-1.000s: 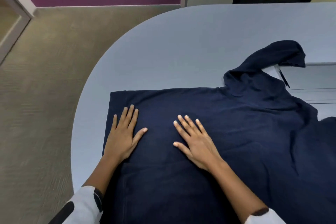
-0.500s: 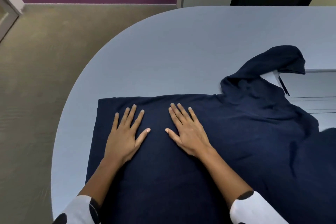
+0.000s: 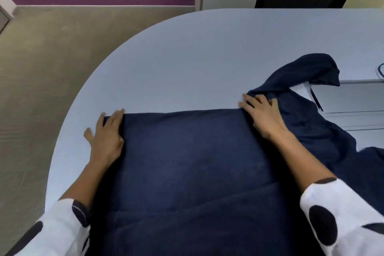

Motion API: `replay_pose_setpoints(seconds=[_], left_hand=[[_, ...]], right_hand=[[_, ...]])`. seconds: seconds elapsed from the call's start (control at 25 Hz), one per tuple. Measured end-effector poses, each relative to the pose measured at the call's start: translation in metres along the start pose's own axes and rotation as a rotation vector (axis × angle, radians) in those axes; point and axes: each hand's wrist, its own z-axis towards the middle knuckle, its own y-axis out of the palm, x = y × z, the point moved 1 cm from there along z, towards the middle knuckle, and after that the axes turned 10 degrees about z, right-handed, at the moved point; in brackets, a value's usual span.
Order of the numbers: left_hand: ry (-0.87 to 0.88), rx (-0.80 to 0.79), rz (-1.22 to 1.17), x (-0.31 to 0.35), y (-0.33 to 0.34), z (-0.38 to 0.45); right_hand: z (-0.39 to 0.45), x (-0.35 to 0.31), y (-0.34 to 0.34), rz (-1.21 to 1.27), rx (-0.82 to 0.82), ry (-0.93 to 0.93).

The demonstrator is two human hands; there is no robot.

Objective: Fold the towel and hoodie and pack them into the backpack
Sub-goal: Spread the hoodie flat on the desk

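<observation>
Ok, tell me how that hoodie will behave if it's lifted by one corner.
The hoodie is likely floppy: its hood lies crumpled and creased. It would probably sag and unfold, since nothing stiffens it. It may slide easily on the smooth table.

One navy hoodie [image 3: 187, 162] lies on one rounded pale blue table [image 3: 197, 58]. Two hands are on it, one left hand [image 3: 106, 137] and one right hand [image 3: 262, 113], with two white, black-spotted sleeves [image 3: 342, 220].
</observation>
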Motion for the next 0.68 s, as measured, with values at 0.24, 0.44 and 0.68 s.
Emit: replay_pose_setpoints(seconds=[0.24, 0.44, 0.68], left_hand=[[0.106, 0.187, 0.158, -0.015, -0.036, 0.008], [0.132, 0.289, -0.051, -0.023, -0.063, -0.029], [0.084, 0.199, -0.144, -0.029, -0.056, -0.13]], right_hand=[[-0.007, 0.026, -0.029, -0.391, 0.14, -0.119], [-0.055, 0.041, -0.046, -0.364, 0.231, -0.281], [-0.148, 0.042, -0.029, -0.262, 0.139, -0.211]])
